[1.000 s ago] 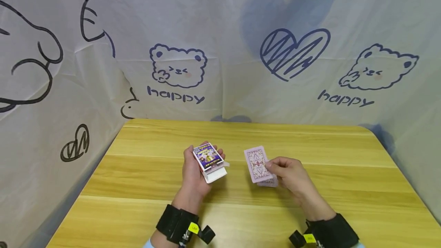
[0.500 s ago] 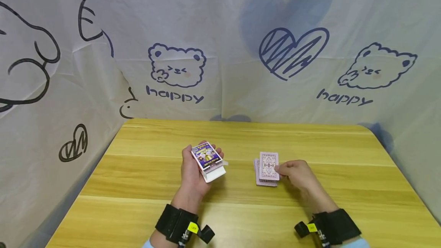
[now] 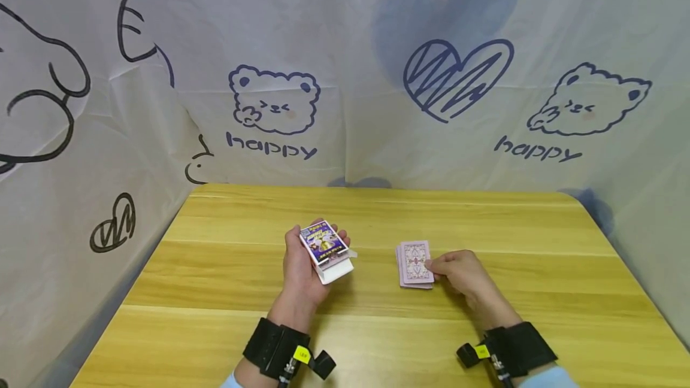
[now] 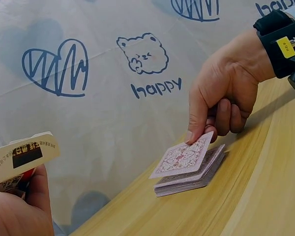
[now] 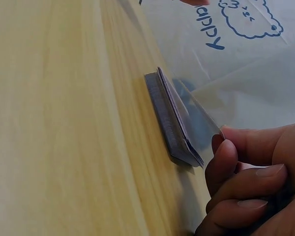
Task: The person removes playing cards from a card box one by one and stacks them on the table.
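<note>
My left hand (image 3: 303,271) grips a playing-card box (image 3: 324,243) with a purple and yellow face; its white end flap hangs open toward me. In the left wrist view only the flap side of the box (image 4: 27,152) shows. Thumb and index finger of my right hand (image 3: 465,274) pinch one pink patterned card (image 3: 416,261) by its edge, face down. Beneath it, a deck of cards (image 4: 189,184) lies stacked on the table. The right wrist view shows the held card (image 5: 201,108) tilted and apart from most of the deck (image 5: 167,125).
A pale wood table (image 3: 242,328) carries the deck. White cloth (image 3: 366,130) with drawn bears and hearts hangs behind and along the sides. Black straps with small cameras (image 3: 323,365) sit on both wrists.
The right hand has brought its card from left of and above the deck to right over it, turning it straighter. The left hand and box have stayed nearly still.
</note>
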{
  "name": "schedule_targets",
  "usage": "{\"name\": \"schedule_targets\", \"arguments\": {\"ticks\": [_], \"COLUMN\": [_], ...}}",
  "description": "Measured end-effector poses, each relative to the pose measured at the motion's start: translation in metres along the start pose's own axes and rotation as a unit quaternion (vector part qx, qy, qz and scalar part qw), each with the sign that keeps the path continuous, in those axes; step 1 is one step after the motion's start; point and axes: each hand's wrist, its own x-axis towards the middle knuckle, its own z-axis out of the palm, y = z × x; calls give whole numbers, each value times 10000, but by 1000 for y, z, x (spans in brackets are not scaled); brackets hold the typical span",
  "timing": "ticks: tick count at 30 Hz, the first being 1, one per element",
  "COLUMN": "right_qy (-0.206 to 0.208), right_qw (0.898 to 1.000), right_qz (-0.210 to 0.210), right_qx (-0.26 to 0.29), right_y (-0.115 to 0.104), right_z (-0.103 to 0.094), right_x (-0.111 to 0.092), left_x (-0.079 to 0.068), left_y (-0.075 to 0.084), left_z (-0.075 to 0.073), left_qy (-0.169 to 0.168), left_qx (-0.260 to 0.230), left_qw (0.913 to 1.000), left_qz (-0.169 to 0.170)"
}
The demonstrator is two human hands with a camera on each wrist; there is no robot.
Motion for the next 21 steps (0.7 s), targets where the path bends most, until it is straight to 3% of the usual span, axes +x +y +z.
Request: {"name": "schedule_targets", "arguments": {"ticks": [21], "right_qy": [221], "right_qw": [9987], "right_qz": [-156], "right_qx": [-423], "right_y": [2], "right_z": [9], "right_x": [-2], "left_x": [0], "left_y": [-2], "left_z": [0], "left_qy": [-90], "left_qx": [13], "left_qw": [9998], "left_qz": [-193]}}
